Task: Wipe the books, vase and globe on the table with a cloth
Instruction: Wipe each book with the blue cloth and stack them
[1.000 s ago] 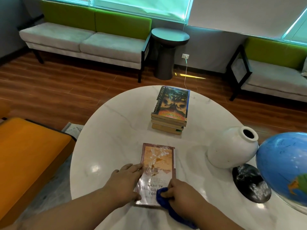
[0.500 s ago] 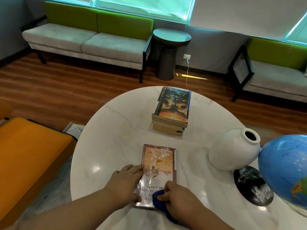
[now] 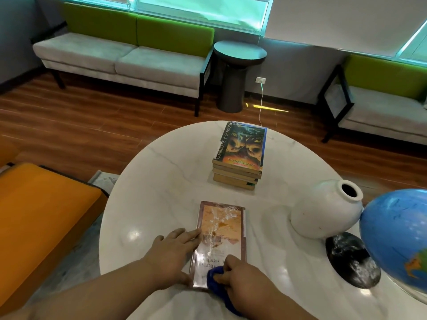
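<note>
Since a second ago, the right hand has been sliding leftward with the blue cloth, which is now lying further onto the near end of the book.

Right hand: the fingers are curling round the bunched cloth and pressing it against the book's near right corner.

Left hand: the fingers are lying straight and flat along the book's left edge, and the thumb is resting at its near left corner.

Book: it is lying flat on the white marble table, its glossy wrapper catching glare. Its cover lettering is facing away from the viewer and cannot be read.

Stack of books: it is standing further back on the table, well apart from the book. The top cover is showing "GUARDIANS of GA'HOOLE" along its left side and what appears to be "KATHRYN LASKY" at its near edge.

White vase: it is sitting to the right of the book, its dark mouth facing up and rightward.

Blue globe: it is standing at the right edge, just beside the vase, above a black round base. Whether globe and vase are touching cannot be told.
</note>
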Demonstrator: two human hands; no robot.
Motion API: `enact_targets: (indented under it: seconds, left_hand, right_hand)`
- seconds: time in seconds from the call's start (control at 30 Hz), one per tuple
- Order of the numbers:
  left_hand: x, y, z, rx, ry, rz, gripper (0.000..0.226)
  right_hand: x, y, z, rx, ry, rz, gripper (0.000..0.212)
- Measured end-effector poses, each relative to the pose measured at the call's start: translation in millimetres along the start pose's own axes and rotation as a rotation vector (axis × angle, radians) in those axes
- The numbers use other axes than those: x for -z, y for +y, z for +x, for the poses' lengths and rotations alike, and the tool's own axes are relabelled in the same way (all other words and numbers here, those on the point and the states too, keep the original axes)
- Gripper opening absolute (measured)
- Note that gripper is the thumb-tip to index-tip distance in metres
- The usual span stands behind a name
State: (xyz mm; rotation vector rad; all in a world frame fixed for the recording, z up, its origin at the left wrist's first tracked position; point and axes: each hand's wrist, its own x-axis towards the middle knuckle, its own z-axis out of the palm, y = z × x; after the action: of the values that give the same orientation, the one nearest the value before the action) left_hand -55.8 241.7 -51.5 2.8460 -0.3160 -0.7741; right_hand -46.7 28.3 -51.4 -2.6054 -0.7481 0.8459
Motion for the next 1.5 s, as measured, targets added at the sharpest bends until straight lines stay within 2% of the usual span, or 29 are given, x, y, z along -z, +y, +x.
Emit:
enact_targets:
  seconds: [0.1,0.2,0.23,0.3,0.4,0.57,0.73,0.87,0.97,1.1,1.2,1.3,1.37,1.43,1.5]
  left_hand:
    - [-1,-2,1,0.007,-0.007,0.0,0.104]
    - [-3,-3,3,0.006,-0.009,-0.002,0.105]
    - [-4,-3,3,0.004,-0.011,-0.002,0.106]
    - [-4,-4,4,0.002,-0.023,0.0,0.107]
    - [-5,-5,3,0.004,-0.03,-0.002,0.108]
    - [-5,-7,5,0.001,-0.035,-0.014,0.11]
    - [-5,-7,5,-0.001,-0.05,0.001,0.113]
    - [-5,-9,4,-0.002,-0.032,-0.013,0.108]
    - [-6,-9,4,-0.004,-0.029,-0.006,0.108]
    - [-5,-7,4,0.007,-0.035,-0.011,0.109]
    - [-4,-7,3,0.012,-0.034,-0.019,0.108]
    - [-5,-7,3,0.014,-0.039,-0.015,0.109]
    - [-4,-5,3,0.014,-0.043,-0.019,0.109]
    - [-3,-5,4,0.017,-0.05,-0.022,0.11]
    - [-3,-5,3,0.024,-0.054,-0.031,0.111]
  right_hand:
    - [4,-4,2,-0.022,0.003,0.031,0.02]
    - [6,-13,5,0.053,-0.028,-0.019,0.024]
    - [5,-14,5,0.056,-0.038,0.004,0.019]
    - [3,-14,4,-0.008,-0.087,0.083,0.012]
    - [2,-16,9,-0.091,-0.113,0.172,0.022]
    - [-5,-29,15,-0.015,-0.062,0.17,0.026]
    - [-4,-25,11,-0.131,-0.119,0.292,0.024]
    - [-6,-33,17,-0.099,-0.067,0.3,0.019]
    - [-10,-27,11,-0.061,-0.021,0.204,0.026]
    - [-2,-3,4,-0.124,0.113,0.156,0.025]
    - [-2,-6,2,-0.053,0.103,0.016,0.032]
    - [-6,-6,3,0.02,0.115,0.017,0.015]
    - [-7,7,10,-0.019,0.147,0.072,0.019]
    - [-1,19,14,-0.1,0.228,0.04,0.019]
    - [2,19,12,-0.105,0.242,-0.017,0.014]
